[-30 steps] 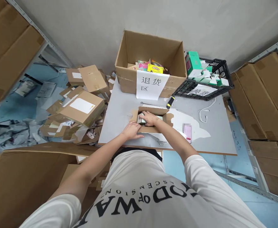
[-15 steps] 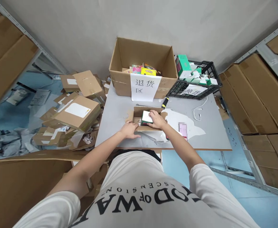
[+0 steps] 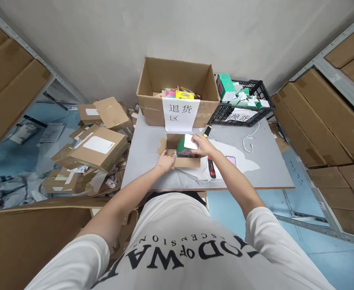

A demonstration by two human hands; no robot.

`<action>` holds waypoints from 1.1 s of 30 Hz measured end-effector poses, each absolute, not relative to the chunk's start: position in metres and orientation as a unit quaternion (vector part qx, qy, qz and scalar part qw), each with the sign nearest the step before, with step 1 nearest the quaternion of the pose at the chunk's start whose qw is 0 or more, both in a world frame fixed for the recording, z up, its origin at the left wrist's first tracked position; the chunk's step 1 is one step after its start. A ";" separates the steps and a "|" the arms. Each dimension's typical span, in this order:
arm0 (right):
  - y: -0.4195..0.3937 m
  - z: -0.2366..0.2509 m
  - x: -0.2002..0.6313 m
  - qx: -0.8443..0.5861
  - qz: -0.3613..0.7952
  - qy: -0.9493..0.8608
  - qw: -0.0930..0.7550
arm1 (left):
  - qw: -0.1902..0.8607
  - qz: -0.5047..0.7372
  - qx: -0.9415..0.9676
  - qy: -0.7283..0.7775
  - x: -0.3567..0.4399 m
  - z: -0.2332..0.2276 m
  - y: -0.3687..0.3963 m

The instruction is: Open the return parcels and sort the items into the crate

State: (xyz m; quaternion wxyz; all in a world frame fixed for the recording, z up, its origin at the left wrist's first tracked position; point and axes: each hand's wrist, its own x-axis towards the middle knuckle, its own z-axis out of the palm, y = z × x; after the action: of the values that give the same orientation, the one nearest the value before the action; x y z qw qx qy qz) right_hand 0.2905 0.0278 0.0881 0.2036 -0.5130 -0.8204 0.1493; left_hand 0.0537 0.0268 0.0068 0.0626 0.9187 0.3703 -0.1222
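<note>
A small open cardboard box (image 3: 186,161) lies on the grey table (image 3: 267,169) in front of me. My right hand (image 3: 203,146) grips a small green carton with a white end (image 3: 185,145), holding it tilted just above the open box. My left hand (image 3: 165,162) rests on the box's left front corner and holds it down. A red and black tool (image 3: 211,168) and a pink phone (image 3: 231,160) lie on white paper just right of the box.
A big cardboard box (image 3: 177,96) with a paper sign stands at the table's back, a black crate (image 3: 249,108) of green cartons beside it. A white cable (image 3: 249,141) lies at right. Piled cartons (image 3: 98,145) cover the floor left; shelves of boxes (image 3: 330,125) stand right.
My right hand has lifted the green carton up out of the small box. The left hand has slid in to the box's corner. The view has shifted slightly.
</note>
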 end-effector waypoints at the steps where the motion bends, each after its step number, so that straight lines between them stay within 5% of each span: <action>1: 0.027 0.100 0.294 -0.506 0.144 -0.821 0.221 | 0.056 -0.114 0.915 0.382 0.051 0.005 0.032; 5: 0.007 0.155 0.313 -0.501 0.118 -0.813 0.271 | 0.050 -0.064 0.898 0.433 0.039 -0.001 0.061; 10: -0.034 0.185 0.331 -0.534 0.124 -0.801 0.238 | 0.089 -0.035 0.876 0.472 0.033 -0.007 0.094; 22: -0.050 0.043 0.313 -0.544 0.243 -0.786 0.165 | 0.130 -0.017 0.866 0.482 0.038 -0.004 0.076; 28: -0.039 0.029 0.307 -0.509 0.267 -0.806 0.140 | 0.132 0.085 0.883 0.442 0.044 0.020 0.040; 33: -0.047 0.039 0.316 -0.505 0.254 -0.805 0.178 | 0.293 0.147 0.867 0.375 0.069 0.022 -0.006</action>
State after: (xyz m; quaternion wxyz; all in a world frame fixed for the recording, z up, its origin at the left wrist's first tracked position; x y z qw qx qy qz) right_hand 0.3157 -0.0473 0.0391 0.1780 -0.5053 -0.8052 0.2542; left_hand 0.0693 -0.0059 0.0221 0.2930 0.8669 0.3754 0.1473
